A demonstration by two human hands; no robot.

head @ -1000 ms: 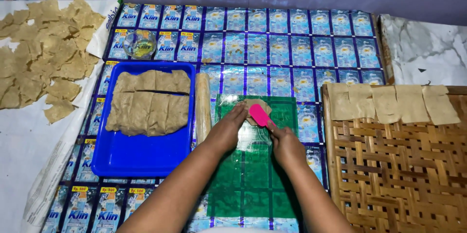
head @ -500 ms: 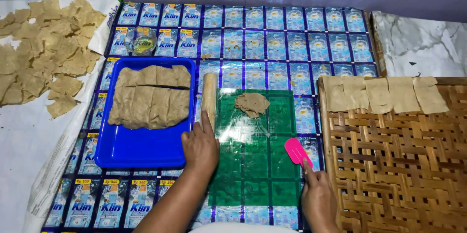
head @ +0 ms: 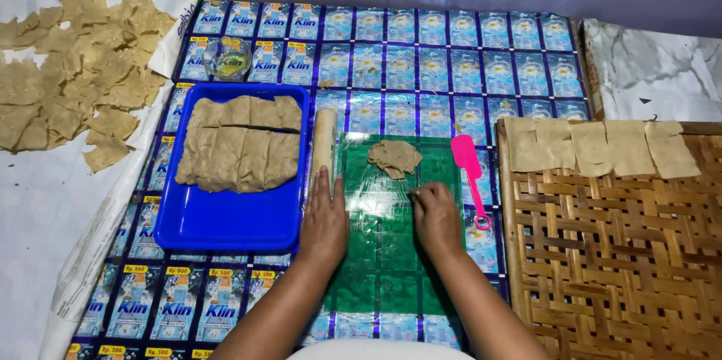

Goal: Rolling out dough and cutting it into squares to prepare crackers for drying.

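My left hand (head: 323, 213) lies flat beside the rolling pin (head: 324, 142); my right hand (head: 436, 213), fingers curled, pinches plastic sheet (head: 383, 202), dough lump (head: 394, 157) just ahead.

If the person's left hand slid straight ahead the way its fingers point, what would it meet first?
Most likely the rolling pin. The left hand lies flat at the left edge of the green board, fingers pointing away from the person, and the pin lies lengthwise just beyond the fingertips. They may already touch it; the picture cannot settle that.
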